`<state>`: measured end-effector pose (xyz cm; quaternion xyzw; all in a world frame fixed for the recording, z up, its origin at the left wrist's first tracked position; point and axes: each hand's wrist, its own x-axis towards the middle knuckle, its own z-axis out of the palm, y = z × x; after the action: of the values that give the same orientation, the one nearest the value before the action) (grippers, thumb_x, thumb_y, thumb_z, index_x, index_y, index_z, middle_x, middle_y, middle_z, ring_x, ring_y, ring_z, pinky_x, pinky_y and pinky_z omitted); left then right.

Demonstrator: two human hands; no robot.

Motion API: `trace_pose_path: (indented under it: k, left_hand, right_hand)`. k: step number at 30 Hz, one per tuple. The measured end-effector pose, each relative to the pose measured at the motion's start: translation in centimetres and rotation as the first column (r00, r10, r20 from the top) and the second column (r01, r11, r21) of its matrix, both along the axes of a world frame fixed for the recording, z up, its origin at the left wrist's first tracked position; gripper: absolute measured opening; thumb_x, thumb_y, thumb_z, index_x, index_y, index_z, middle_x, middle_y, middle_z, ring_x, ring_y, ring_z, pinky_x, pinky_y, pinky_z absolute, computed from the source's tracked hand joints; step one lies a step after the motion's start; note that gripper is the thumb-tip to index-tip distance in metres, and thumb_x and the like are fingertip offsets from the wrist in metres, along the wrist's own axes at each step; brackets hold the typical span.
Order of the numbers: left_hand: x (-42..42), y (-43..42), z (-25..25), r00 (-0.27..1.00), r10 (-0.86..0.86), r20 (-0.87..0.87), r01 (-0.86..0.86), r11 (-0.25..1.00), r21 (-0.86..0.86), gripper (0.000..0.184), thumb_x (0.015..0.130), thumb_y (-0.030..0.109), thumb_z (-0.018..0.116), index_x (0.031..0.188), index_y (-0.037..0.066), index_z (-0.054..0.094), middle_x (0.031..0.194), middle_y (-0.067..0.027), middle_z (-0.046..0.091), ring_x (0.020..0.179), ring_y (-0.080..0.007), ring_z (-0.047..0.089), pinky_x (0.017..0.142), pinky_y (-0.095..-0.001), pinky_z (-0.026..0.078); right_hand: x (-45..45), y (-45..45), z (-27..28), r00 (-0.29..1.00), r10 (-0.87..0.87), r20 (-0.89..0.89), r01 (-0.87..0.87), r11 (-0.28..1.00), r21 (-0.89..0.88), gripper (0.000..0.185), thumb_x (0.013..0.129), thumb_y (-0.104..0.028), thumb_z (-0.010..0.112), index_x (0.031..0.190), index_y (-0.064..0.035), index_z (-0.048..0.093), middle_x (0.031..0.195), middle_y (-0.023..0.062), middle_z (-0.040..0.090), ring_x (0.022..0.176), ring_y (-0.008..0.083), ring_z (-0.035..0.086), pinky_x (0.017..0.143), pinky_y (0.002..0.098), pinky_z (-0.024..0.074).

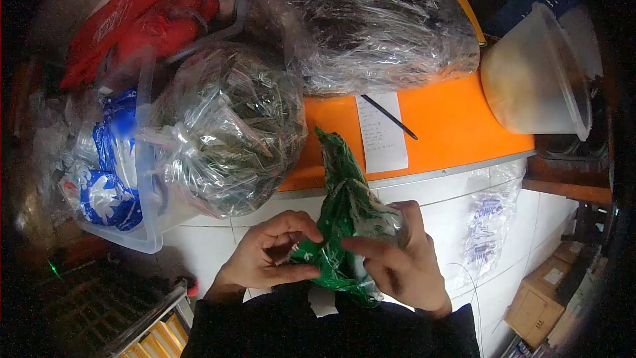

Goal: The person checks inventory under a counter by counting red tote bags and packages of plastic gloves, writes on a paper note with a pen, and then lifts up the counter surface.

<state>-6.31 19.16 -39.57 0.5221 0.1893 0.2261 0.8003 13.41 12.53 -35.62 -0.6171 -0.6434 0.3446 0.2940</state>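
A crumpled green plastic bag [348,209] with some white and clear parts is held up in front of my body, its narrow end pointing toward the orange table. My left hand [271,252] pinches the bag's lower left side between thumb and fingers. On the other side, my right hand [404,262] grips the bag, with its index finger lying across the front. What the bag contains, if anything, cannot be made out.
A paper with handwriting [383,146] and a black pen [391,118] lie on the orange table [450,116]. Around them stand clear bags of dark-green contents [225,132] and dark contents [391,26], a plastic tub [523,79] and a clear bin [151,219]. A printed plastic bag [489,225] is at right.
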Motion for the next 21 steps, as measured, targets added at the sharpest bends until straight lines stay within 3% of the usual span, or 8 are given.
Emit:
trace_pose_path:
  k: [4, 7, 10, 13, 16, 19, 21]
  left_hand:
    - [0.3, 0.1, -0.2, 0.998, 0.016, 0.064, -0.016, 1.000, 0.009, 0.044, 0.067, -0.004, 0.063, 0.105, 0.000, 0.041, 0.100, -0.0066, 0.041, 0.095, -0.0135, 0.043, 0.083, -0.0256, 0.035]
    - [0.3, 0.3, 0.1, 0.997, -0.042, 0.071, 0.041, 0.999, 0.015, 0.045, 0.068, -0.006, 0.060, 0.108, 0.000, 0.039, 0.103, -0.0071, 0.040, 0.100, -0.0150, 0.042, 0.088, -0.0280, 0.034]
    - [0.1, 0.2, 0.0, 0.995, -0.043, 0.089, 0.047, 0.998, -0.040, 0.046, 0.069, -0.007, 0.059, 0.109, 0.000, 0.038, 0.105, -0.0072, 0.039, 0.102, -0.0157, 0.041, 0.090, -0.0283, 0.033]
    - [0.0, 0.4, 0.7, 0.998, -0.052, 0.023, 0.051, 0.998, 0.031, 0.046, 0.069, -0.007, 0.058, 0.110, -0.001, 0.037, 0.105, -0.0074, 0.039, 0.102, -0.0158, 0.041, 0.088, -0.0279, 0.034]
    - [0.1, 0.0, 0.1, 1.000, -0.024, 0.008, 0.024, 0.999, -0.042, 0.045, 0.069, -0.006, 0.059, 0.109, 0.000, 0.038, 0.106, -0.0080, 0.038, 0.103, -0.0153, 0.041, 0.087, -0.0270, 0.035]
    - [1.1, -0.4, 0.4, 0.998, 0.053, -0.015, -0.052, 0.997, 0.063, 0.042, 0.068, -0.004, 0.061, 0.103, 0.002, 0.039, 0.100, -0.0054, 0.041, 0.096, -0.0123, 0.043, 0.079, -0.0250, 0.038]
    - [1.6, -0.9, 0.2, 0.989, 0.146, -0.023, -0.147, 0.988, -0.042, 0.041, 0.067, -0.004, 0.063, 0.098, 0.004, 0.038, 0.091, -0.0025, 0.040, 0.087, -0.0095, 0.043, 0.073, -0.0230, 0.038]
  right_hand:
    - [0.3, 0.2, -0.6, 0.995, 0.006, -0.102, -0.006, 1.000, -0.002, 0.031, 0.056, -0.006, 0.067, 0.086, -0.0062, 0.061, 0.088, 0.0126, 0.046, 0.082, 0.0241, 0.050, 0.064, 0.0307, 0.0438]
    - [-0.4, 0.6, 0.3, 0.984, -0.075, -0.161, 0.081, 0.996, 0.027, 0.028, 0.055, -0.007, 0.068, 0.082, -0.0050, 0.062, 0.089, 0.0124, 0.046, 0.080, 0.0235, 0.049, 0.063, 0.0295, 0.0432]
    - [-0.6, 0.6, 0.4, 0.992, -0.081, -0.093, 0.077, 0.996, -0.044, 0.023, 0.054, -0.006, 0.066, 0.076, -0.0035, 0.061, 0.089, 0.0138, 0.045, 0.079, 0.0228, 0.049, 0.062, 0.0305, 0.0434]
    - [-0.9, 0.2, 0.1, 0.978, -0.172, -0.116, 0.154, 0.977, -0.148, 0.017, 0.054, -0.004, 0.063, 0.070, -0.0026, 0.058, 0.089, 0.0149, 0.044, 0.079, 0.0233, 0.049, 0.062, 0.0313, 0.0435]
    - [-0.2, 0.0, -0.3, 0.985, -0.141, -0.104, 0.137, 0.990, -0.042, 0.028, 0.057, -0.006, 0.067, 0.084, -0.0118, 0.060, 0.096, 0.0150, 0.041, 0.072, 0.0279, 0.056, 0.058, 0.0333, 0.0485]
    - [0.0, -0.3, -0.8, 0.997, -0.038, -0.065, 0.045, 0.992, 0.121, 0.029, 0.058, -0.005, 0.066, 0.085, -0.0110, 0.059, 0.099, 0.0159, 0.039, 0.079, 0.0305, 0.054, 0.062, 0.0345, 0.0483]
    - [-0.2, -0.1, -0.7, 0.997, -0.034, -0.069, 0.043, 0.992, 0.120, 0.022, 0.055, -0.005, 0.064, 0.076, -0.0064, 0.058, 0.092, 0.0151, 0.043, 0.084, 0.0283, 0.049, 0.068, 0.0347, 0.0429]
